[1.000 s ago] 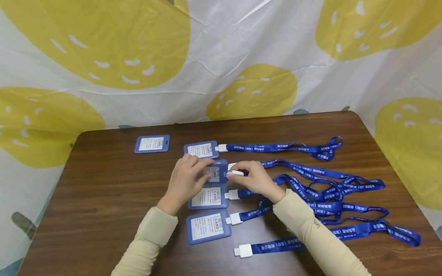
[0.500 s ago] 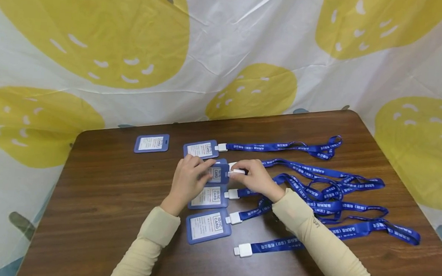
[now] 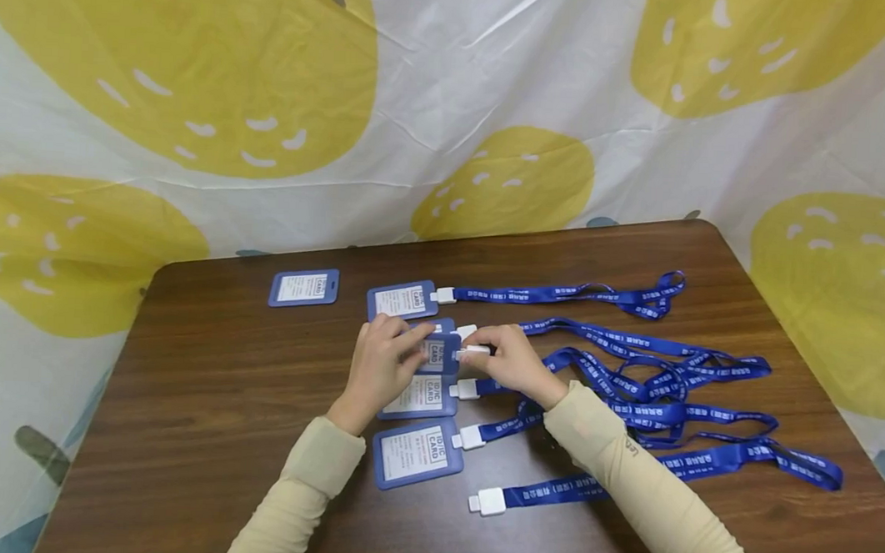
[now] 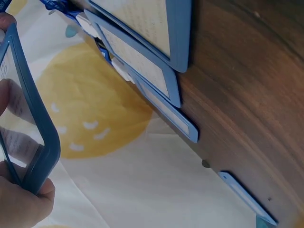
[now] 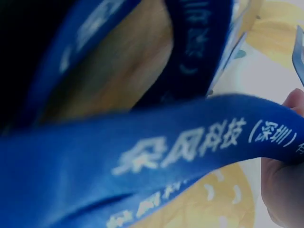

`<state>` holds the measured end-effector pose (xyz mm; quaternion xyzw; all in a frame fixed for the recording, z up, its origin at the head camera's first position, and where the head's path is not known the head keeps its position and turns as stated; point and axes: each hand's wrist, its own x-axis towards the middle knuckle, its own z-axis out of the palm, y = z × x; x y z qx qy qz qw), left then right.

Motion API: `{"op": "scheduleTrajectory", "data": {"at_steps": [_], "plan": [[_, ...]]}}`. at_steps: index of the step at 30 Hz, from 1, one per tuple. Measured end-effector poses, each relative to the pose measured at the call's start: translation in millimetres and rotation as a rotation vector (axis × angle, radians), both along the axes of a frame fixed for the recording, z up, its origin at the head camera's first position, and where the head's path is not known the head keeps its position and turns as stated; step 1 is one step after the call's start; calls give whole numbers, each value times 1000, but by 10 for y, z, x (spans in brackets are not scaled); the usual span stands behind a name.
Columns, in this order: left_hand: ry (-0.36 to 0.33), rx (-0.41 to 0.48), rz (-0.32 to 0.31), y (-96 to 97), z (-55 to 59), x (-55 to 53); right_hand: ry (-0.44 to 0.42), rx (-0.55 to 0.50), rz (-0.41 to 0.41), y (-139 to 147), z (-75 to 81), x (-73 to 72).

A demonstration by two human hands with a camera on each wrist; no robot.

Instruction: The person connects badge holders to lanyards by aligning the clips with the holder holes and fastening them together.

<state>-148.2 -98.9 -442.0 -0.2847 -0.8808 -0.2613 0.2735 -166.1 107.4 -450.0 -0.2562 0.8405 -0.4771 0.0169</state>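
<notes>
My left hand (image 3: 381,361) grips a blue-framed ID badge holder (image 3: 451,344) by its edges, fingers and thumb on opposite sides. In the left wrist view that holder's frame (image 4: 47,137) is raised off the table. My right hand (image 3: 515,360) pinches a white lanyard clip (image 3: 476,353), which meets the slotted end of the holder. Whether the clip is hooked through the slot cannot be made out. From the right hand a blue lanyard strap (image 5: 190,142) with white lettering runs across the right wrist view. Beneath the raised holder, another badge holder (image 3: 421,396) lies attached to its clip.
More badge holders with lanyards lie in a column, including a far one (image 3: 402,299) and a near one (image 3: 418,453). A lone badge holder (image 3: 303,288) sits at far left. One lanyard's white clip (image 3: 487,502) lies in front. Tangled straps (image 3: 655,379) cover the right side.
Both hands have stayed together, with the held badge holder and clip lowering slightly toward the near side. More of the holder and clip behind them shows now.
</notes>
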Motion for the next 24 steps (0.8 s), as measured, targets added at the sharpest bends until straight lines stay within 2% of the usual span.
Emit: {"op": "scheduleTrajectory", "data": {"at_steps": [10,24], "plan": [[6,25,9,20,-1,8,-1,-6,6,-3,-3,3],[-6,16,41,25,-18,27,-18,-2,24,-56,-8,6]]}}
